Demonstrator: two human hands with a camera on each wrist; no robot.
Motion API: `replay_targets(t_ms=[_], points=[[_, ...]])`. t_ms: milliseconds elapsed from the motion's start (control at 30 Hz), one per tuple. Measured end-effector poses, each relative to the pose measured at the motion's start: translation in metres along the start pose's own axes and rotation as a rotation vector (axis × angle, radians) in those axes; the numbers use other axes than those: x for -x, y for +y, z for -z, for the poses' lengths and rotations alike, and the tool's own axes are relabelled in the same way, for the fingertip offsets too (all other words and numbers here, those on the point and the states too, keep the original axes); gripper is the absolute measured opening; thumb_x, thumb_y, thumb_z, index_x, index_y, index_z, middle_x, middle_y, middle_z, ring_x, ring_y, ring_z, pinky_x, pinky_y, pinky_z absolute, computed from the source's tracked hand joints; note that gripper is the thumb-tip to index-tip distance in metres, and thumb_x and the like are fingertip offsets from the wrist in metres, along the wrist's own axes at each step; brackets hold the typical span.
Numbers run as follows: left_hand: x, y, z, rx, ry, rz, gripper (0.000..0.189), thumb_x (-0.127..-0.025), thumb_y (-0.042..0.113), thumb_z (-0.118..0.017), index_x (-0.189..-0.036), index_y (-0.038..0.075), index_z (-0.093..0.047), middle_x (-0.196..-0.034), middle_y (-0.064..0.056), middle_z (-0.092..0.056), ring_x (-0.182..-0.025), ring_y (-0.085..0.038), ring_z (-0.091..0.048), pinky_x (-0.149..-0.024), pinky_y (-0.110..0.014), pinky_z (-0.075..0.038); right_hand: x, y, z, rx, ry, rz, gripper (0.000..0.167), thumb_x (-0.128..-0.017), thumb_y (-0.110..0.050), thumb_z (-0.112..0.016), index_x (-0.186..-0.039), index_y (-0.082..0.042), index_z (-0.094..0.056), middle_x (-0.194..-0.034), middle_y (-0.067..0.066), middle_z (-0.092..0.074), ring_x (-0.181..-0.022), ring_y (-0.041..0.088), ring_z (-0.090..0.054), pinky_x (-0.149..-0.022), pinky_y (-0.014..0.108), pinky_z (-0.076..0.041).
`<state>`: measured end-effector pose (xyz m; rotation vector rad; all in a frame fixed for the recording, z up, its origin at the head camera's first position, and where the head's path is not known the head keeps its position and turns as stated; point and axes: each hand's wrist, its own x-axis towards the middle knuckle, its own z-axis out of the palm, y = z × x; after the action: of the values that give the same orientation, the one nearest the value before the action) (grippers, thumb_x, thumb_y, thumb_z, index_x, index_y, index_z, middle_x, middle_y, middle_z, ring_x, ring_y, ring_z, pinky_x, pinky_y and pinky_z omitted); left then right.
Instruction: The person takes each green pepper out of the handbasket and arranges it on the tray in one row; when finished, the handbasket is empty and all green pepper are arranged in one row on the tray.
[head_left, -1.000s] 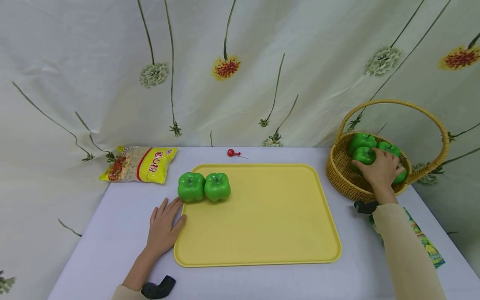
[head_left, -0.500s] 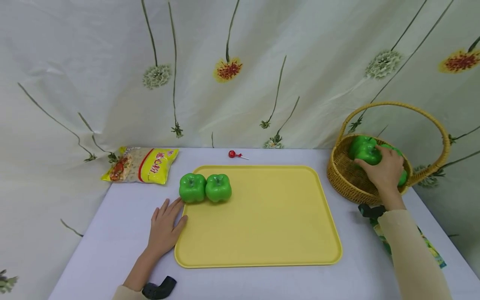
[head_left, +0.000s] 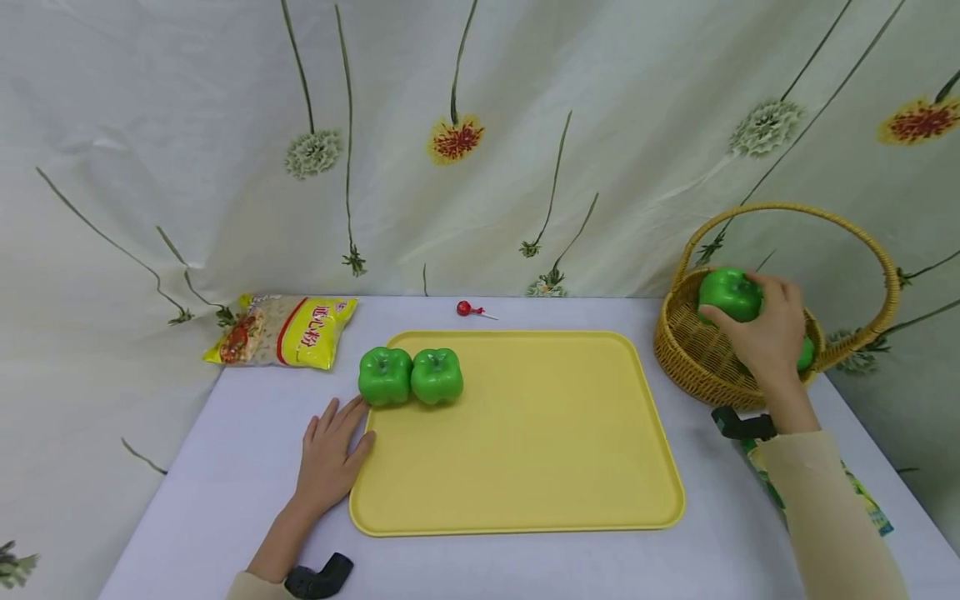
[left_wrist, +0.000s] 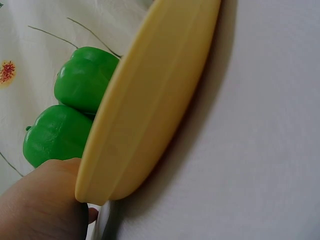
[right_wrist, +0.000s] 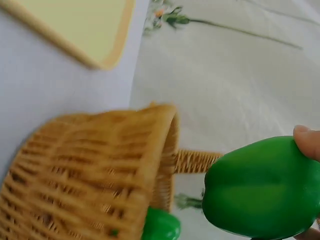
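My right hand (head_left: 771,332) grips a green bell pepper (head_left: 731,294) at the mouth of the wicker basket (head_left: 693,379). In the right wrist view the held bell pepper (right_wrist: 262,189) is above the basket rim, thumb and fingers at its side. Another green pepper (right_wrist: 161,225) shows inside the basket. My left hand (head_left: 327,457) lies flat with fingers spread at the left edge of the yellow tray (head_left: 525,433). Just beyond its fingertips, two green bell peppers (head_left: 385,376) (head_left: 437,375) stand side by side in the tray's far left corner.
A yellow bag of dry noodles (head_left: 281,331) lies at the back left. Behind the tray is a red lollipop (head_left: 465,308). The basket's tall handle (head_left: 787,207) arches over its mouth. A green patterned packet (head_left: 862,500) lies partly under the right forearm.
My right hand has lifted a bell pepper up from among the others in the basket. The left hand stays in place at the tray edge.
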<state>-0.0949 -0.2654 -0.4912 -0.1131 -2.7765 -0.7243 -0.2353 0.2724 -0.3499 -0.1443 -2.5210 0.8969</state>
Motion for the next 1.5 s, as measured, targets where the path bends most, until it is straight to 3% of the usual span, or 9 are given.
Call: replay_targets(t_ms=[167, 367, 533, 733, 900, 1200, 1500], points=[[0.001, 0.0, 0.0, 0.005, 0.007, -0.004, 0.05, -0.096, 0.019, -0.056, -0.141, 0.0, -0.047, -0.148, -0.022, -0.045, -0.141, -0.051, -0.023, -0.111, -0.07, -0.011, 0.013, -0.017, -0.009, -0.101, 0.036, 0.096, 0.073, -0.078, -0.023, -0.083, -0.139, -0.004, -0.049, -0.14, 0.025, -0.04, -0.129, 0.046, -0.04, -0.102, 0.067, -0.035], [0.0, -0.002, -0.001, 0.002, 0.013, -0.008, 0.05, -0.096, 0.019, -0.056, -0.141, 0.0, -0.047, -0.147, -0.022, -0.045, -0.141, -0.051, -0.024, -0.111, -0.07, -0.011, 0.034, -0.035, -0.036, -0.161, 0.026, 0.193, 0.07, -0.073, -0.016, -0.086, -0.132, 0.001, -0.054, -0.133, 0.027, -0.044, -0.124, 0.045, -0.043, -0.101, 0.064, -0.036], [0.001, -0.002, -0.002, 0.003, 0.01, -0.006, 0.05, -0.096, 0.02, -0.056, -0.141, 0.001, -0.047, -0.148, -0.022, -0.045, -0.142, -0.051, -0.023, -0.111, -0.07, -0.01, 0.053, -0.056, -0.064, -0.202, -0.063, 0.216, 0.072, -0.072, -0.018, -0.087, -0.131, 0.003, -0.052, -0.131, 0.028, -0.044, -0.119, 0.046, -0.047, -0.095, 0.065, -0.041], [0.001, -0.002, -0.001, 0.007, 0.008, -0.005, 0.049, -0.096, 0.019, -0.055, -0.141, 0.001, -0.047, -0.148, -0.022, -0.045, -0.142, -0.051, -0.024, -0.111, -0.07, -0.011, 0.075, -0.084, -0.094, -0.247, -0.17, 0.232, 0.078, -0.071, -0.024, -0.089, -0.134, 0.002, -0.05, -0.13, 0.025, -0.045, -0.116, 0.041, -0.051, -0.085, 0.056, -0.051], [0.001, -0.001, 0.0, 0.01, 0.001, 0.002, 0.049, -0.097, 0.019, -0.055, -0.141, 0.0, -0.047, -0.148, -0.022, -0.044, -0.142, -0.051, -0.023, -0.112, -0.07, -0.01, 0.09, -0.108, -0.116, -0.262, -0.243, 0.252, 0.081, -0.07, -0.029, -0.089, -0.136, 0.0, -0.05, -0.131, 0.022, -0.046, -0.117, 0.037, -0.051, -0.088, 0.055, -0.051], [0.0, 0.0, 0.001, 0.013, -0.013, 0.013, 0.049, -0.097, 0.018, -0.055, -0.141, 0.001, -0.047, -0.149, -0.021, -0.044, -0.143, -0.05, -0.022, -0.112, -0.07, -0.009, 0.109, -0.141, -0.141, -0.272, -0.299, 0.283, 0.079, -0.07, -0.033, -0.089, -0.135, -0.005, -0.054, -0.129, 0.018, -0.048, -0.117, 0.035, -0.053, -0.094, 0.055, -0.048], [-0.001, 0.0, 0.001, 0.008, -0.025, 0.027, 0.048, -0.097, 0.019, -0.055, -0.142, 0.002, -0.047, -0.15, -0.02, -0.043, -0.143, -0.05, -0.021, -0.113, -0.07, -0.008, 0.119, -0.152, -0.161, -0.262, -0.336, 0.31, 0.077, -0.07, -0.033, -0.089, -0.134, -0.006, -0.055, -0.127, 0.016, -0.05, -0.117, 0.034, -0.054, -0.096, 0.052, -0.05]])
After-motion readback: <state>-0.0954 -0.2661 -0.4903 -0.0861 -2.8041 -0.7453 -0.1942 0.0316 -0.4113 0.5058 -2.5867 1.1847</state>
